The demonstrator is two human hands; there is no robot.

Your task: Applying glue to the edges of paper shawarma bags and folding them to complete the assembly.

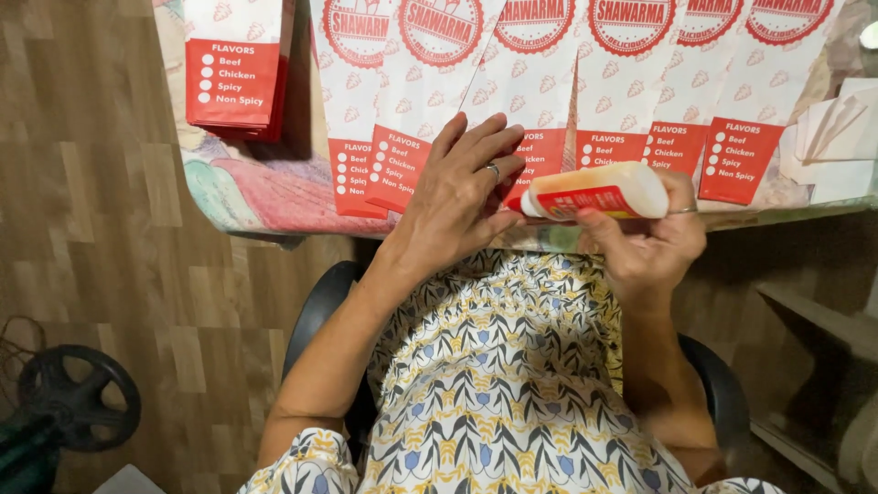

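Nearest the camera, below the glue bottle (599,190), is the person's lap in a patterned dress, on a dark chair (315,311). A black wheel-shaped object (78,398) stands on the wooden floor far to the lower left of the bottle. The right hand (654,242) is just under and behind the bottle. Its grip is clenched around the white body with the red label, and it holds the bottle on its side above the near edge of the table (274,197), with the red nozzle pointing left. The left hand (457,197) touches the nozzle end of the bottle. Its grip is released, and the fingers are spread flat, pressing on the lower part of a red-and-white paper bag (402,155). A ring (493,168) shows on one finger. The step in hand looks like bringing the nozzle to the bag that the flat hand is pinning. Whether the nozzle touches paper cannot be told, since the fingers cover its tip. Judging from this, the next move calls for the flat hand to keep the bag from sliding, and for a light, even squeeze with the nozzle kept along the bag's edge. Beyond the bottle, a row of overlapping bags (640,82) of the same kind fans across the table. A separate stack of bags (233,69) lies far to the bottle's upper left, and some white folded papers (837,128) lie to its right.
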